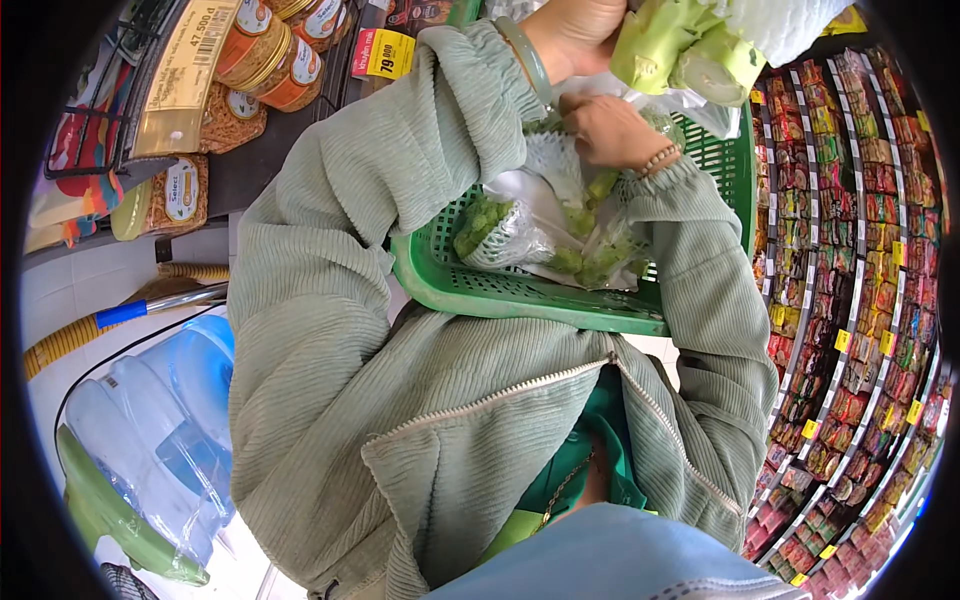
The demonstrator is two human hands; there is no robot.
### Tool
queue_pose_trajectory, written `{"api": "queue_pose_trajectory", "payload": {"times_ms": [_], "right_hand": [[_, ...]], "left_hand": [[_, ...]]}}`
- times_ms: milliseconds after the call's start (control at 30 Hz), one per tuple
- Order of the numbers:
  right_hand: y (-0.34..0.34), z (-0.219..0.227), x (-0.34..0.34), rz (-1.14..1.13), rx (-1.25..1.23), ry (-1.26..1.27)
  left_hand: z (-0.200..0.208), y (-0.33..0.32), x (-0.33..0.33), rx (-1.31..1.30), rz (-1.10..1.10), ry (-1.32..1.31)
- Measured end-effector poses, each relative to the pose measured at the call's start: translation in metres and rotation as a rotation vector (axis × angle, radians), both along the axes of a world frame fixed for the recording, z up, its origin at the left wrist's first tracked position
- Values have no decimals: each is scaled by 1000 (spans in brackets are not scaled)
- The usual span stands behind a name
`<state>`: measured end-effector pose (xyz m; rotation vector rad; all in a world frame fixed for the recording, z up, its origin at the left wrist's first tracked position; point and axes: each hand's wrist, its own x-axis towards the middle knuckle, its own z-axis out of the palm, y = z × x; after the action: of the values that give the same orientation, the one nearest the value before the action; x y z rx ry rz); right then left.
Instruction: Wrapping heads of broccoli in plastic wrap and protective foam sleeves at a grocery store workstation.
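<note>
My left hand, with a bangle at the wrist, is closed at the top edge against a broccoli; its fingertips are hidden. The broccoli's thick cut stalks face me, and white foam netting wraps its far end. Below it, my right hand, wearing a beaded bracelet, reaches into a green plastic basket. Its fingers curl down among white netting and clear plastic, and what they grip is unclear. More broccoli in foam netting lies in the basket, along with leafy greens partly covered by clear wrapping.
At the left, a shelf holds jars with orange labels and a price tag. Below stand blue-tinted clear plastic containers and a yellow ribbed hose. Shelves of small colourful packets curve down the right side.
</note>
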<state>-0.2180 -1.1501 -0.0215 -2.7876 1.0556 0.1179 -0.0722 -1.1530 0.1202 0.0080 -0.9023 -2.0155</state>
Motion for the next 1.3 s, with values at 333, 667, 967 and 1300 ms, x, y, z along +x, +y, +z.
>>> {"api": "queue_pose_trajectory", "payload": {"times_ms": [333,667,967,1300], "right_hand": [[16,-2,6,68,-152,49],[0,-7,-8,-62,-80,264],[0,-4,-4,-94,383,-10],[10,-11,16,-47,282,35]], "left_hand": [[-25,-24,-2,-29,-195,259],[-25,-26,-3,-69,-142,260],[-25,-27,-2,-76,-151,255],[-7,-11,2,-107,-134,236]]}}
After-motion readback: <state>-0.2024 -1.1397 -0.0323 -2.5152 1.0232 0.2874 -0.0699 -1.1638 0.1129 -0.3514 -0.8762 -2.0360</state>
